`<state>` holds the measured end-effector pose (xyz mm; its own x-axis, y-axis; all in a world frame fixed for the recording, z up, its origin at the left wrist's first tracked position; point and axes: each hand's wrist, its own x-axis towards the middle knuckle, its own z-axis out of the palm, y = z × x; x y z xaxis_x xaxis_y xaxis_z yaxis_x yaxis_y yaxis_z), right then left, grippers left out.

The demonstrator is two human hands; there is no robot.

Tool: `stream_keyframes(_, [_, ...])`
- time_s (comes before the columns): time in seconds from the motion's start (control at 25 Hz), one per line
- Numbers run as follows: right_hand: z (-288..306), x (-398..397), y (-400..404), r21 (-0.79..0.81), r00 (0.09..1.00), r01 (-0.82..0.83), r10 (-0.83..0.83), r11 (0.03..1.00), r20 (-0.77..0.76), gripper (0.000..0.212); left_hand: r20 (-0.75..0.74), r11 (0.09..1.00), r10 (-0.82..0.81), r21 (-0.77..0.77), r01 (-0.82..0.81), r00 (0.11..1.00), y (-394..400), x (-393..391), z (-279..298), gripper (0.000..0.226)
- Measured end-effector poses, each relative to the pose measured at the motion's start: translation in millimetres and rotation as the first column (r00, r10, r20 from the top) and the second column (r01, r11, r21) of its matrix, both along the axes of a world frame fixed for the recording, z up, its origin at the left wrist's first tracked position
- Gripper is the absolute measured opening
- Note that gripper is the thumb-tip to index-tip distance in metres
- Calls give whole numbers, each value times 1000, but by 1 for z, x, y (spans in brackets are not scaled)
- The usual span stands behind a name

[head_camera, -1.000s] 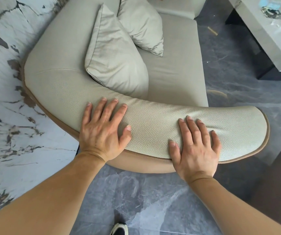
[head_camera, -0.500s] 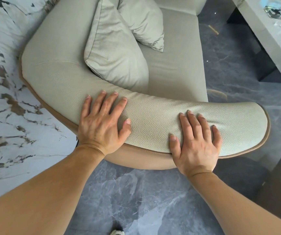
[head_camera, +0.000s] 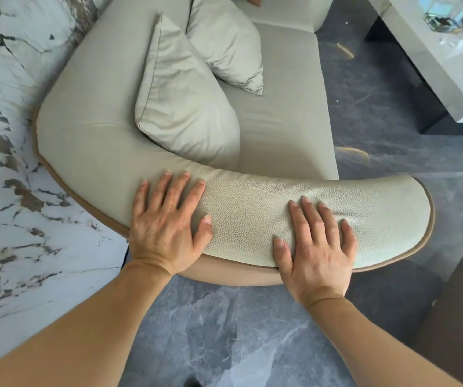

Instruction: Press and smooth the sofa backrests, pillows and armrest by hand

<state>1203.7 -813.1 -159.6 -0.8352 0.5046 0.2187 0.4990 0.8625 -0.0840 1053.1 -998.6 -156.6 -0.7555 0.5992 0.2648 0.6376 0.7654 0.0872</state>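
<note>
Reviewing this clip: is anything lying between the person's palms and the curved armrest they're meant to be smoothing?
Nothing visible. The left hand and right hand both lie flat, fingers spread, directly on the pebbled armrest. The nearer pillow sits on the seat beyond it, clear of both hands.

A veined white marble wall (head_camera: 15, 191) meets grey marble floor (head_camera: 224, 331), pale low table (head_camera: 420, 65) beyond.

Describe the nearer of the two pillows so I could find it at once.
Start at the pale grey-green sofa beside the marble wall. Its curved armrest runs across the front; the pillow stands just behind that curve, in the corner. Unlike the smaller pillow farther back, it is bigger and touches the armrest.
</note>
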Motion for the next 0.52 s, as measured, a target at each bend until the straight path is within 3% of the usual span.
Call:
stream_keyframes(0.32, [30,7,-4,-175,954,40,15,984,300,69,236,971,24,-237,34,971,0,2,29,73])
stream_keyframes(0.4, [44,6,-5,-233,948,69,9,970,318,71,288,962,38,-269,43,957,3,4,41,78])
stream_keyframes(0.52, [82,1,4,-217,968,58,-1,974,252,69,235,969,16,-243,43,972,8,2,78,79])
